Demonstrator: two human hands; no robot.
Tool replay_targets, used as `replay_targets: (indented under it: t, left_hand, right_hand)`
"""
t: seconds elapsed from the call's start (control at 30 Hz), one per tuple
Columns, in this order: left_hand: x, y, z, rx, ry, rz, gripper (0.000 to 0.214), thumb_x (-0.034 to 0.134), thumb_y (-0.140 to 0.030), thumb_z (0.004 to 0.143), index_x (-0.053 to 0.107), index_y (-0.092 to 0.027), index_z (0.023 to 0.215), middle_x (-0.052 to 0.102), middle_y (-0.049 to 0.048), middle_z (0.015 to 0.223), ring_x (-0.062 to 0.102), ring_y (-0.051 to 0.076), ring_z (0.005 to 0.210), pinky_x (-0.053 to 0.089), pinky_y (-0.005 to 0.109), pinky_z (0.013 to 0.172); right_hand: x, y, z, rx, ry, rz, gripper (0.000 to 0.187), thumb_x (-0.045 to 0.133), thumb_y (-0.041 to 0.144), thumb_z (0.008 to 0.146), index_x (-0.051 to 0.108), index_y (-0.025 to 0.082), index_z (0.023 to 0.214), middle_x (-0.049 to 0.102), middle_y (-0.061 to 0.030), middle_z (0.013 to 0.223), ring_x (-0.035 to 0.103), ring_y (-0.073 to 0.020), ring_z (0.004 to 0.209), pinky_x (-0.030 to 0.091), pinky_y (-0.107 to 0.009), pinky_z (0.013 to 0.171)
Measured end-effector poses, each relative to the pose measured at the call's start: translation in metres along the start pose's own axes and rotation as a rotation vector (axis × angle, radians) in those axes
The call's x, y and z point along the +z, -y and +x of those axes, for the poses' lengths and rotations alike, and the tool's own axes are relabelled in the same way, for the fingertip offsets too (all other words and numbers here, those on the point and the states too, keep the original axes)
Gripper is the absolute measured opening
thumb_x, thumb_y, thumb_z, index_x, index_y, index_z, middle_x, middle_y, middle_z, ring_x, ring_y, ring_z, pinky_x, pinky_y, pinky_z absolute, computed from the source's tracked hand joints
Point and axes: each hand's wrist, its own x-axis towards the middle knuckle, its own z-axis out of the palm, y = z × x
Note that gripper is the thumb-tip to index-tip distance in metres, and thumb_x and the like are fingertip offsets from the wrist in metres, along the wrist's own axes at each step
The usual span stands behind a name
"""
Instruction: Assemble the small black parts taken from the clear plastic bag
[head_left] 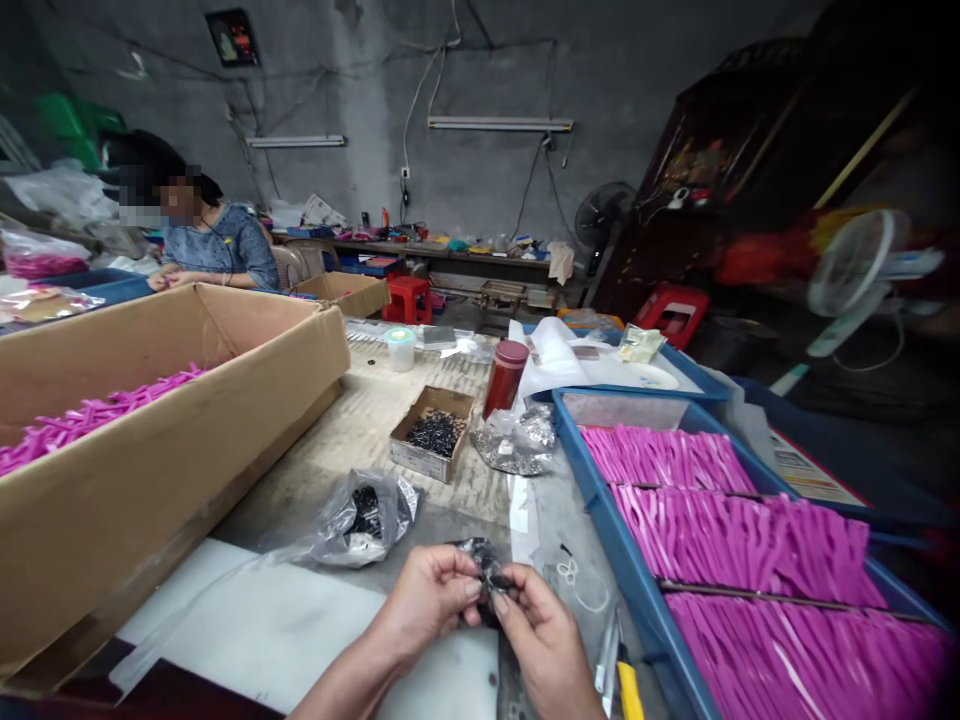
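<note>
Over the near middle of the table, my left hand (431, 600) and my right hand (540, 632) meet, fingers and thumbs pinched on a dark, shiny small plastic bag (474, 549). Its contents look black but are too blurred to make out. To the left of my hands lies an open clear plastic bag (345, 525) with small black pieces (365, 510) inside. Beyond my hands stands a small open cardboard box (421, 461) holding many tiny black parts (435, 432). Beside that box rests a clear bag of small metallic-looking parts (517, 440).
A large cardboard box (270, 385) with pink strips stands left. On the right, a blue tray (611, 530) holds rows of pink strips (750, 540). A yellow-handled tool (630, 690), a red-brown jar (505, 378) and a lidded tub (400, 350) are near. Another person (225, 245) sits far left.
</note>
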Motion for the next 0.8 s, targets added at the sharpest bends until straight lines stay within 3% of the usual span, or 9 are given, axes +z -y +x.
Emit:
replay_targets:
  t: [0.27,0.8]
  left_hand:
    - [0.0012,-0.0029,0.0005,0.064,-0.050,0.047,0.021,0.065,-0.028,0.052,0.054,-0.010,0.052,0.040,-0.0064,0.042,0.027,0.003,0.040,0.019,0.017,0.039]
    - [0.0037,-0.0028,-0.0032,-0.045,0.016,-0.090,0.018,0.059,-0.027,0.060,0.050,-0.011,0.060,0.038,-0.0065,0.044,0.024,0.002,0.037,0.012,0.016,0.036]
  right_hand:
    - [0.0012,-0.0092,0.0018,0.001,-0.009,0.082,0.011,0.052,0.021,0.070,0.053,0.019,0.080,0.057,-0.0014,0.071,0.054,-0.0163,0.069,0.043,-0.025,0.062]
    - [0.0034,-0.0116,0.0019,0.012,-0.059,0.042,0.011,0.053,0.023,0.067,0.053,0.018,0.077,0.057,-0.0006,0.064,0.053,-0.0151,0.060,0.043,-0.024,0.056]
